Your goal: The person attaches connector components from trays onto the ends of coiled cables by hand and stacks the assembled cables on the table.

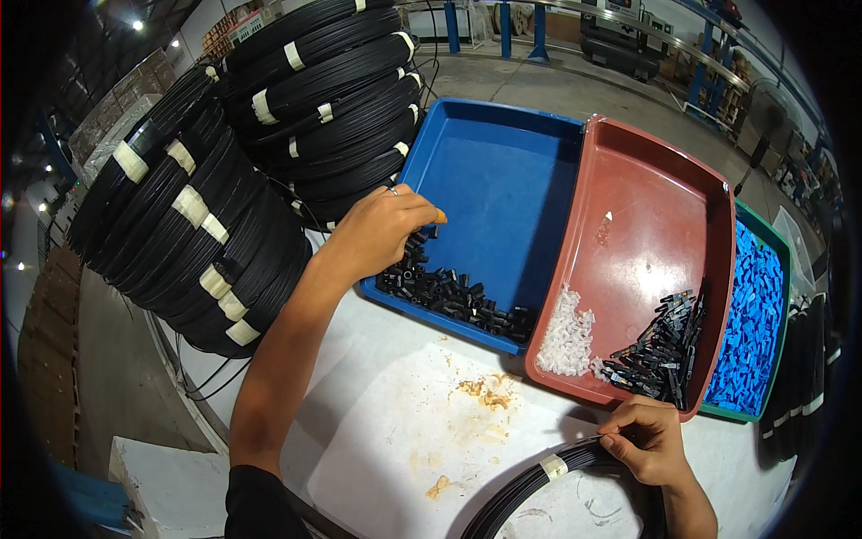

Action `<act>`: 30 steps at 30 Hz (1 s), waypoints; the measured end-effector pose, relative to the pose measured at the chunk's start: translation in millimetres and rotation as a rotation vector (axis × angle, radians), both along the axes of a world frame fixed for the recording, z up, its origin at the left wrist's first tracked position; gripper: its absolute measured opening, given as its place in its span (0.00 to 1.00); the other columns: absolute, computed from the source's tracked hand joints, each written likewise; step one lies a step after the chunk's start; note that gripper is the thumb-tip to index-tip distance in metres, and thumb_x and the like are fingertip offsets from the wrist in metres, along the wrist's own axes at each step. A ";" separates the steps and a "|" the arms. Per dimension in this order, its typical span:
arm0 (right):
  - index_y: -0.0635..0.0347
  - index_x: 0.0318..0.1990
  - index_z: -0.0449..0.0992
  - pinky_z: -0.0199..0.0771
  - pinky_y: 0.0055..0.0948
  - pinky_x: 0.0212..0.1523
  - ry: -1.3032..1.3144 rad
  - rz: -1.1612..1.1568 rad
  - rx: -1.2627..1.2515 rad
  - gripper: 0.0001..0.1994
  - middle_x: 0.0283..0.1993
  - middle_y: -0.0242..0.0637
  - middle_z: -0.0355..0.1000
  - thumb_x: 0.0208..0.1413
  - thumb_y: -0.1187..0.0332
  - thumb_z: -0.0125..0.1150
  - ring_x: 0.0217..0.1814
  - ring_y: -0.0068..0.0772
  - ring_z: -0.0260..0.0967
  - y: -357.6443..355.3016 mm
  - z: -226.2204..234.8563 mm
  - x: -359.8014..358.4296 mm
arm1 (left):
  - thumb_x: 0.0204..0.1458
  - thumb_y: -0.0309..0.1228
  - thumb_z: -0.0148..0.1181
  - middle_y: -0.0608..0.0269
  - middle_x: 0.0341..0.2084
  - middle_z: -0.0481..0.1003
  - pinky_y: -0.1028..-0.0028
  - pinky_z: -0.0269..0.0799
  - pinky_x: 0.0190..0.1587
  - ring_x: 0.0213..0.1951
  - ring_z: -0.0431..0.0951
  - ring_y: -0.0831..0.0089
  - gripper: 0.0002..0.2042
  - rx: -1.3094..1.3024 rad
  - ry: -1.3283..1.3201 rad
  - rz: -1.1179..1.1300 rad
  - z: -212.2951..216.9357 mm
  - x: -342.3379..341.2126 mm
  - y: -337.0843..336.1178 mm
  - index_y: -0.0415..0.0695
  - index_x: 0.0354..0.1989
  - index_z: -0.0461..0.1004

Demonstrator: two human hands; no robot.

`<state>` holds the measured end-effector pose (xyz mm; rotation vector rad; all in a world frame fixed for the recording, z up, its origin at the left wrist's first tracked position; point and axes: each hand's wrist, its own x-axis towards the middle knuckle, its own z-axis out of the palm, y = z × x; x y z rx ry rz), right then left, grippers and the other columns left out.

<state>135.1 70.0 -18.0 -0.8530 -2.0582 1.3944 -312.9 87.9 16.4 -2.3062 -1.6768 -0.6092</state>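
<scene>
My left hand (379, 232) hangs over the left side of the blue tray (503, 180), above a heap of small black tubular parts (458, 295). Its fingers are bent and pressed together, with an orange-yellow covering at one fingertip and a ring on a finger. Whatever they may hold is hidden. Near the front edge of the red tray (646, 198), my right hand (648, 442) pinches the black cable at the top of a coil (521, 490). A pale tape band (554, 466) wraps the coil, whose lower part runs out of view.
Stacked black cable coils (193, 216) rise at the left, with another stack (323, 99) behind. The red tray holds clear plastic pieces (567, 337) and slim black parts (660, 346). Blue pieces (750, 314) fill a green tray (754, 415). Brown stains (485, 393) mark the white table (377, 413).
</scene>
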 end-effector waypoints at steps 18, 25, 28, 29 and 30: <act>0.67 0.34 0.83 0.71 0.23 0.34 0.024 -0.066 0.096 0.03 0.33 0.38 0.78 0.51 0.79 0.70 0.32 0.25 0.73 -8.3 1.0 0.5 | 0.49 0.29 0.70 0.73 0.37 0.82 0.70 0.64 0.48 0.42 0.74 0.72 0.06 -0.011 0.194 0.029 -4.7 -7.3 -1.0 0.47 0.35 0.84; 0.63 0.36 0.81 0.70 0.28 0.33 -0.160 -0.153 0.241 0.03 0.34 0.38 0.76 0.53 0.78 0.68 0.32 0.28 0.71 -22.4 19.5 13.7 | 0.50 0.24 0.67 0.59 0.31 0.80 0.68 0.70 0.41 0.36 0.79 0.66 0.06 -0.073 -0.299 -0.032 6.0 22.5 -20.9 0.41 0.36 0.79; 0.63 0.36 0.79 0.67 0.29 0.32 -0.066 -0.334 0.151 0.02 0.32 0.38 0.73 0.56 0.76 0.65 0.31 0.30 0.69 -26.5 9.3 32.2 | 0.52 0.23 0.64 0.66 0.29 0.78 0.74 0.70 0.40 0.33 0.75 0.78 0.06 -0.142 -0.631 -0.103 7.9 92.5 -38.9 0.39 0.38 0.77; 0.63 0.36 0.78 0.67 0.29 0.32 -0.027 -0.360 0.201 0.02 0.32 0.37 0.72 0.56 0.76 0.65 0.30 0.29 0.68 -27.4 6.5 37.1 | 0.53 0.23 0.64 0.64 0.32 0.78 0.76 0.70 0.42 0.34 0.75 0.78 0.06 -0.164 -0.756 -0.172 -2.5 116.2 -44.2 0.37 0.39 0.77; 0.63 0.36 0.78 0.67 0.29 0.32 -0.016 -0.375 0.286 0.02 0.32 0.37 0.72 0.56 0.76 0.64 0.30 0.30 0.68 -29.9 5.9 43.2 | 0.53 0.22 0.65 0.63 0.31 0.79 0.75 0.72 0.40 0.33 0.78 0.77 0.06 -0.159 -0.859 -0.248 -14.8 145.5 -49.1 0.38 0.38 0.78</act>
